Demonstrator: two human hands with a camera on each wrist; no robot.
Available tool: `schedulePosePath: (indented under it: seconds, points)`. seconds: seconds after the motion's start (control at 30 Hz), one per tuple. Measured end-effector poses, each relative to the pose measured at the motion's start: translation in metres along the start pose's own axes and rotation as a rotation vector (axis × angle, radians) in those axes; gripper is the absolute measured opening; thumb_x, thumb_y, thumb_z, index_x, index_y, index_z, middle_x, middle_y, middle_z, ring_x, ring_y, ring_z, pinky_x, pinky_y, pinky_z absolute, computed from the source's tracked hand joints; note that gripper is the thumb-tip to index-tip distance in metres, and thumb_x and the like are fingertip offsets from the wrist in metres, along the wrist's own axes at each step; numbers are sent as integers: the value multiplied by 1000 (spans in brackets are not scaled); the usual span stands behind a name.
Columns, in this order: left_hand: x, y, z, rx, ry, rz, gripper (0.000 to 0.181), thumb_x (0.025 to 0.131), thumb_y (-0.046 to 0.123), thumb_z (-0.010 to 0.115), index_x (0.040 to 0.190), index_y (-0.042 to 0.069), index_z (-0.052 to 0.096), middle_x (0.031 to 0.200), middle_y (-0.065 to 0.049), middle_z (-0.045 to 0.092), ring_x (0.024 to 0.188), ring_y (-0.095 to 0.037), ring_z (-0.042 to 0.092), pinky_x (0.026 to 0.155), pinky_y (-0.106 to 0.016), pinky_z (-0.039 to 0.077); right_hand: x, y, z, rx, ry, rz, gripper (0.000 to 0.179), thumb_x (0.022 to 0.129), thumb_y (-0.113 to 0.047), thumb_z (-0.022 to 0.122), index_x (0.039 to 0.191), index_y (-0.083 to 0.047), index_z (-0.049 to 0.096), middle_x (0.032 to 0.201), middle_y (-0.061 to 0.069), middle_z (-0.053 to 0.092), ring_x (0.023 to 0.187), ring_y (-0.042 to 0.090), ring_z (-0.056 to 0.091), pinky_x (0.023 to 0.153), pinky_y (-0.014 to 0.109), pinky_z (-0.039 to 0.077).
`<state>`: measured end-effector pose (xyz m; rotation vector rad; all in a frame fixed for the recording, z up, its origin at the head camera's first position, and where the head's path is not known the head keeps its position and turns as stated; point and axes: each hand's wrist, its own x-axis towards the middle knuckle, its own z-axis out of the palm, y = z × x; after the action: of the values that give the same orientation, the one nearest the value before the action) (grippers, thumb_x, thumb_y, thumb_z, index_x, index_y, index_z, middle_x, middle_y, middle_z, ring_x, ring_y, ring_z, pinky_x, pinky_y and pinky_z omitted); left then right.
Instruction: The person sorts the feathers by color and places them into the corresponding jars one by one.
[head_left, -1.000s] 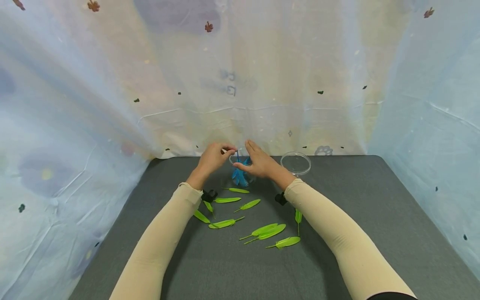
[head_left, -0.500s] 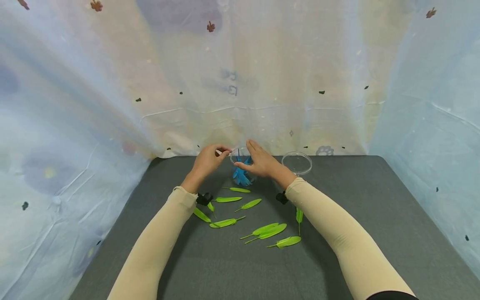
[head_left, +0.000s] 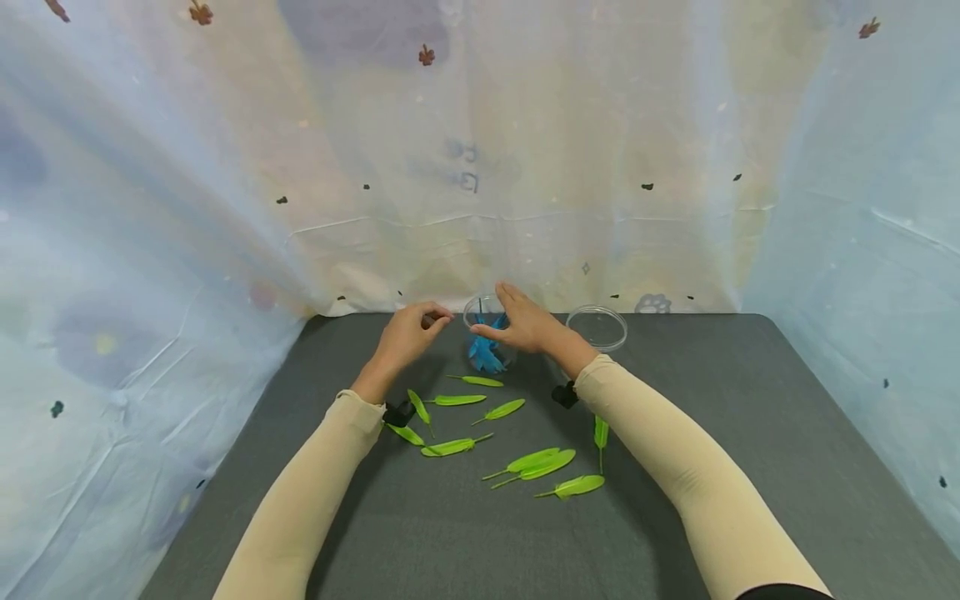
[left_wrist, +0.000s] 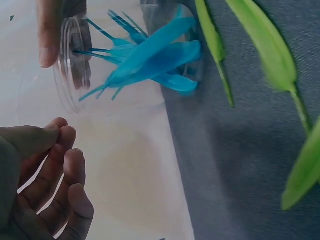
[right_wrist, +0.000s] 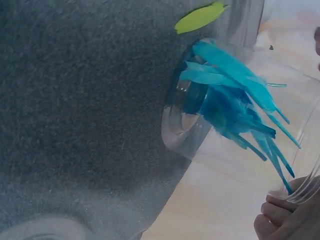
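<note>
My right hand holds a clear jar near its rim, thumb in front and fingers at the far side. Inside the jar stand several blue feathers, quills toward the mouth and vanes toward the base. Left of the jar, my left hand is raised in the air, apart from the rim. Its thumb and index fingertips meet and the other fingers curl loosely, with nothing seen between them in the left wrist view. Several green feathers lie on the table in front of the jar.
Another clear round-rimmed container stands to the right, partly behind my right forearm. More green feathers lie nearer me, one beside the right sleeve. A patterned curtain hangs at the back edge of the grey table.
My left hand has let go of a blue feather, now in the jar, and drawn back left and toward me. The right hand stays on the jar.
</note>
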<state>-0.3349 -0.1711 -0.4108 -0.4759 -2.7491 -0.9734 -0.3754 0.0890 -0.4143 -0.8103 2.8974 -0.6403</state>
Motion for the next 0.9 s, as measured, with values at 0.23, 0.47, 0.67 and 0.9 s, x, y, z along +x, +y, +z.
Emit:
schedulePosePath:
  seconds: [0.23,0.47,0.67,0.9]
  points:
    - [-9,-9,4,-8,-12,-2,22,110,26,66,124,14,79,118,-8,77,97,-28,73,75,-47,60,-4,-2,-4,14,-6,3,112,102,-76,50,172,-3,5,180,16,2,167,34,7,132,56,18]
    - [-13,-18,11,5,-56,-42,23,111,28,65,123,15,78,117,-7,76,99,-26,73,79,-47,59,-12,-7,-13,58,15,-20,111,102,-76,49,173,-5,2,181,14,-2,167,32,3,133,56,15]
    - [-17,-23,12,1,-85,-37,26,110,28,67,125,11,78,115,-7,77,97,-26,73,79,-48,61,-20,0,-27,-7,69,-52,110,103,-75,50,172,-3,4,180,17,3,167,34,4,133,55,14]
    - [-22,-29,12,8,-135,-40,24,109,27,67,126,13,77,120,-7,76,97,-24,72,77,-46,60,-36,15,-40,-33,103,-42,107,104,-70,54,172,-1,6,180,18,5,167,34,4,133,56,13]
